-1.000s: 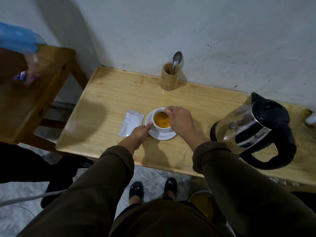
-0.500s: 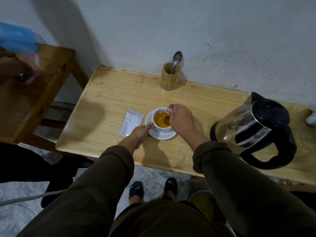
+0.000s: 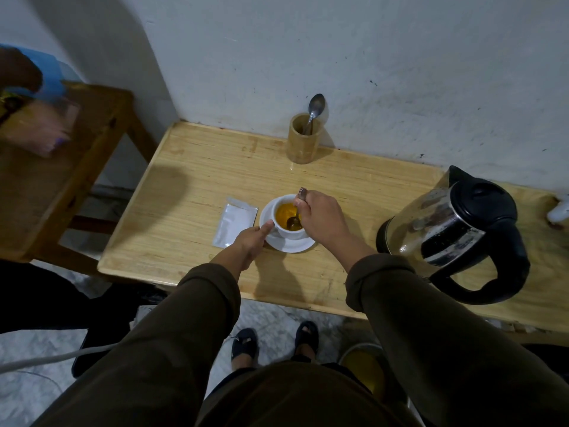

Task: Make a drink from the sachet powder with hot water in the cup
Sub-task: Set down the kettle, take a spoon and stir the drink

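Note:
A white cup (image 3: pixel 281 231) full of orange-yellow drink stands on a white saucer (image 3: pixel 291 244) in the middle of the wooden table (image 3: pixel 191 186). My right hand (image 3: pixel 323 218) grips a metal spoon (image 3: pixel 295 219) whose bowl sits in the drink. My left hand (image 3: pixel 251 240) rests at the saucer's left rim, thumb against the cup's side. A flat white sachet (image 3: pixel 235 221) lies just left of the saucer. The glass kettle (image 3: pixel 455 232) with black lid and handle stands at the right.
A wooden holder (image 3: pixel 303 140) with a second spoon (image 3: pixel 315 107) stands by the wall. A lower wooden stool (image 3: pixel 61 167) sits to the left, where another person's blurred hand (image 3: pixel 18 75) moves beside a blue thing. The table's front edge is near my sleeves.
My right hand has shifted slightly right and back, bringing the spoon round inside the cup. The left hand has stayed at the saucer. The other person's hand at the left has moved.

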`<action>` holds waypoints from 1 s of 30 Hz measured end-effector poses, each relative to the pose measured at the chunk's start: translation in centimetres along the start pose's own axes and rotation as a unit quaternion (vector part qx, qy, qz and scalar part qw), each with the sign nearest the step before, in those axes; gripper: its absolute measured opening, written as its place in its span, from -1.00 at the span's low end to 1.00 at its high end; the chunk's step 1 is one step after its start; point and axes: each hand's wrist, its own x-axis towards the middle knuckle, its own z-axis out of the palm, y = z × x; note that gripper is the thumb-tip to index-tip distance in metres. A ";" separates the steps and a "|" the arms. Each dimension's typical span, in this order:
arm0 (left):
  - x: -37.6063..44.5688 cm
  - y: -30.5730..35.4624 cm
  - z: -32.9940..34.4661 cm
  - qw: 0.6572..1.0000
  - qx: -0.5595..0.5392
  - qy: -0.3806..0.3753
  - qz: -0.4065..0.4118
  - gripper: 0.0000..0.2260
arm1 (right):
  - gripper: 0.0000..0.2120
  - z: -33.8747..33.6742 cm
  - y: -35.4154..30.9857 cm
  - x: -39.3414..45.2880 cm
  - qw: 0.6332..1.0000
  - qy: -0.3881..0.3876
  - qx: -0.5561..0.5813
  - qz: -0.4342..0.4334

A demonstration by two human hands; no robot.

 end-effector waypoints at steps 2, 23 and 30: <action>0.2 -0.1 -0.1 1.000 0.004 -0.001 0.000 -0.07 | -0.70 0.0 0.1 0.1 0.999 0.013 -0.031 0.003; -1.2 0.7 0.5 0.999 0.033 0.022 -0.012 -0.32 | -0.71 -0.1 0.6 0.2 0.998 -0.003 -0.060 0.010; -1.0 0.7 0.4 0.998 0.050 0.024 -0.006 -0.29 | -0.72 -0.3 0.3 0.0 1.000 -0.025 -0.016 0.002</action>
